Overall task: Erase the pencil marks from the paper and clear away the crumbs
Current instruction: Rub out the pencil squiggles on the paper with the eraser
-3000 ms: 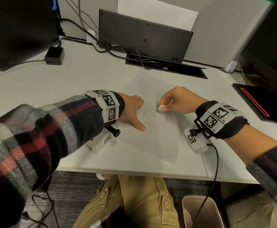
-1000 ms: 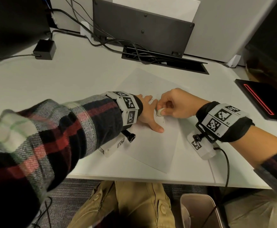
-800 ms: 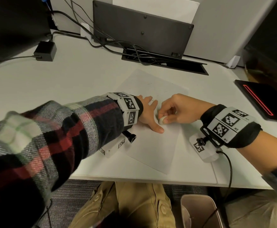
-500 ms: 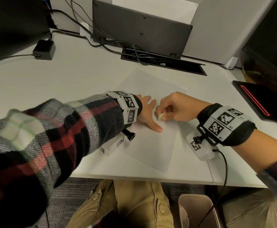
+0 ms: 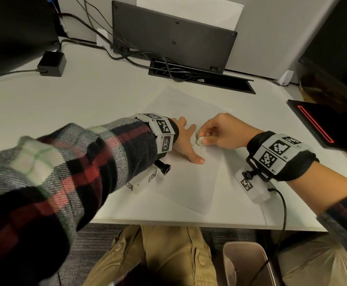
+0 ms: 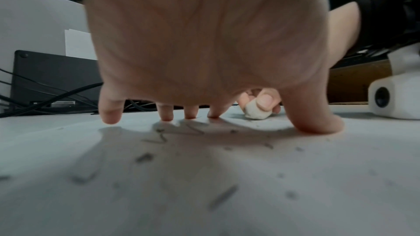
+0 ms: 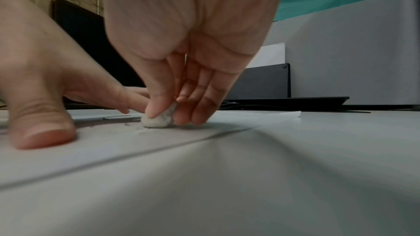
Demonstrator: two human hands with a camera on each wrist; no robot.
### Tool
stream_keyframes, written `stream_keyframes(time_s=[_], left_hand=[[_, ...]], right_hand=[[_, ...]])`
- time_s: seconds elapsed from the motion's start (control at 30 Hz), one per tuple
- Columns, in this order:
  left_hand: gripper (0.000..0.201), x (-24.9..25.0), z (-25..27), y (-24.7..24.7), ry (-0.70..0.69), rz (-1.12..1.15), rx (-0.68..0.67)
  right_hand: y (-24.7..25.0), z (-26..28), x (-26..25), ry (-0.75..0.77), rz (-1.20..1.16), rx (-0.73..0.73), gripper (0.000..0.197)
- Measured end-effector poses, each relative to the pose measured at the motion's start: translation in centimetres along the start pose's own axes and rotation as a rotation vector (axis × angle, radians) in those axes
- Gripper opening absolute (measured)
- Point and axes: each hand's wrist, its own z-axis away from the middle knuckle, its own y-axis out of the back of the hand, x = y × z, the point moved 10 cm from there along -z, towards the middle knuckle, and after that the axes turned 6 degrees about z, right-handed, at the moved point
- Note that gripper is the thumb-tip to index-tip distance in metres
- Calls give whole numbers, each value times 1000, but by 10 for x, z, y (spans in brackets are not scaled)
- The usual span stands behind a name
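White desk (image 5: pixel 86 104) under us, power adapter (image 5: pixel 52 63) far left, cables (image 5: pixel 127 52) behind. Bin (image 5: pixel 248 263) below the desk edge, contents unclear. Our left hand (image 5: pixel 184 141) lies flat, fingers spread, on the paper (image 5: pixel 191 182); our right hand (image 5: pixel 223 131) pinches a white eraser (image 5: pixel 200 140) against it. Crumbs (image 6: pixel 143 157) scattered; pencil marks (image 6: pixel 193 128) partly hidden by fingers.
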Motion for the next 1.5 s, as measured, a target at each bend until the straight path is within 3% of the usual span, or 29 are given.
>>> stream_keyframes(time_s=[0.13,0.3,0.5,0.67,0.83,1.0,1.17,1.37,1.5], left_hand=[[115,-1,-4,-1,10,15,-11],[115,1,-3,0,1,-23,5],[118,-1,-7,0,10,-26,-4],[118,0,-7,-1,3,-39,1],[119,-1,-8,-1,11,-39,-11],[118,-1,-7,-1,7,-32,0],[112,-1,-6,-2,-8,-14,-3],[110,2,-4,-2,-7,-26,-28],[110,2,-4,-1,-2,-44,-22]], right_hand=[[-15,8,-7,46,-46,-131,11],[1,-4,-2,21,111,11,2],[-13,6,-6,60,21,-113,7],[1,-6,-1,14,133,6,6],[-11,5,-9,58,51,-96,9],[4,-5,5,-12,120,2,6],[-11,7,0,24,22,-131,7],[5,-3,11,-23,112,-9,7],[-10,10,4,23,29,-121,8]])
